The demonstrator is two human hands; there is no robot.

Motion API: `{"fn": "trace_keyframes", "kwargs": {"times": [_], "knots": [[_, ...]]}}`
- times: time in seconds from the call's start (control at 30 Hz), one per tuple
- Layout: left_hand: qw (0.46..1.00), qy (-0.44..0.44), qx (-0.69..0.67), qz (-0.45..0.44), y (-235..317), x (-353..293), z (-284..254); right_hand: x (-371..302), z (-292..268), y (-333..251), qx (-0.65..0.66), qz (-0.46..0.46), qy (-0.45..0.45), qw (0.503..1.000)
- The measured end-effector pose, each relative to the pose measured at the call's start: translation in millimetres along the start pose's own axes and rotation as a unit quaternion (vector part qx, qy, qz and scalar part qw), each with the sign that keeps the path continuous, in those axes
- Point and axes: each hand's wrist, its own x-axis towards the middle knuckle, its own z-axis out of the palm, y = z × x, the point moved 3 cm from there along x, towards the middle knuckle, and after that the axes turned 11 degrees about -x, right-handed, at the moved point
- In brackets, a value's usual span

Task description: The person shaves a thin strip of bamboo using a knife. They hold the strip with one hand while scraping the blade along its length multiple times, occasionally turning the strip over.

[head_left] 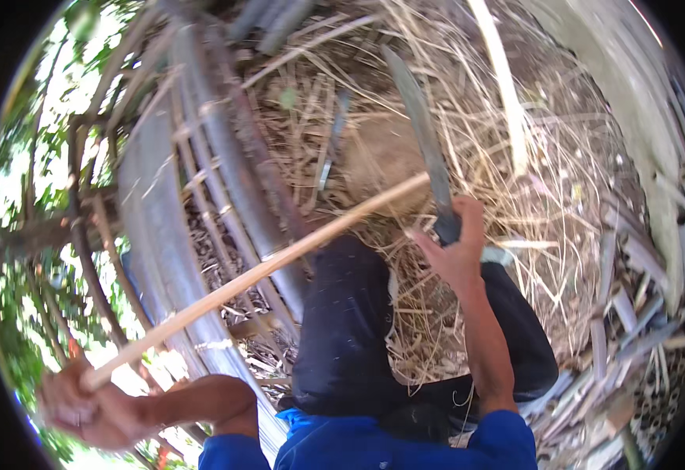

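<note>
a: in the head view, how does the left hand (84, 407) stand?

b: it is clenched around the near end of a long, straight, tan stick (272, 266), out at the lower left

a: and the right hand (461, 247)?

b: it grasps the dark handle of a long, grey, narrow-bladed metal knife (419, 113), thumb toward the left; the blade points up and a little to the left

a: where does the stick run?

b: it slants up to the right from the left fist, across grey, rounded poles (225, 149) and past the knee of the black cloth trousers (342, 329); its far end meets the lower part of the blade in the view, though i cannot tell whether the two touch

a: what is around the hands?

b: dry, yellowish straw (562, 157) is strewn over the ground beyond the right hand, with a whitish, slender stick (503, 78) lying near the top; a narrow, bluish-grey strip (333, 141) lies left of the blade, too blurred to name

a: and toward the edges?

b: blurred green leaves (17, 305) show at the far left, short, grey-brown cut pieces (640, 258) are heaped at the right, and bright blue cloth sleeves (507, 442) cover the upper arms at the bottom
</note>
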Motion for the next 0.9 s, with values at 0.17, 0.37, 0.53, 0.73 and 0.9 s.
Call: {"fn": "trace_keyframes", "kwargs": {"times": [0.17, 0.37, 0.53, 0.73, 0.9], "knots": [[0.974, 0.189, -0.117, -0.051, 31, -27, -35, -6, -36, -70, 0.110, -0.044, -0.109, 0.987], [0.696, 0.163, 0.681, -0.161, 110, -67, -87, -17, -79, -70, 0.206, 0.145, -0.253, 0.934], [0.408, -0.151, 0.878, 0.200, 128, -63, -18, 4, -131, -73, 0.094, 0.118, -0.266, 0.952], [0.528, -0.363, 0.668, -0.379, 129, -114, -66, 28, -141, -60, 0.086, 0.097, -0.257, 0.958], [0.649, -0.371, 0.606, -0.271, 114, -132, -72, 37, -140, -58, -0.137, -0.141, 0.003, 0.980]]}}
